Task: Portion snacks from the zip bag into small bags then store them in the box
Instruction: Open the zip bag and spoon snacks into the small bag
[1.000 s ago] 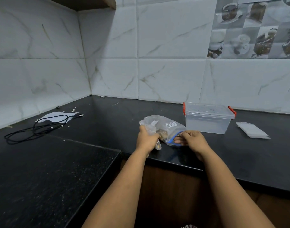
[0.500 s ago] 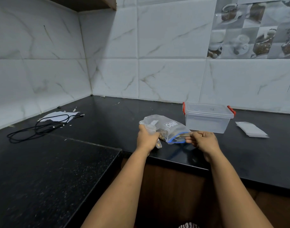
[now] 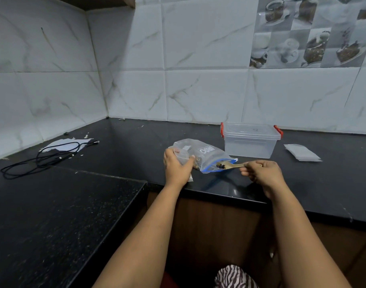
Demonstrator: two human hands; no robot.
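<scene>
Head view: left hand [image 3: 176,169] grips zip bag [image 3: 207,155] on table [image 3: 124,146]; right hand [image 3: 261,173] pinches wooden spoon [image 3: 230,164] w/ snacks (bowl at bag mouth). Box [image 3: 249,142] behind, lid on.

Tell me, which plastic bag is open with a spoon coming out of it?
The zip bag with the blue strip, gripped by the left hand. The right hand holds the spoon at its mouth. The small bags lie flat, untouched, beside the box.

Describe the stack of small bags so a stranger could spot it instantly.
Start at the clear plastic box with red latches on the black stone counter. Just to its right lies the flat stack of small pale bags, alone, untouched by either hand, unlike the snack-filled zip bag.
</scene>
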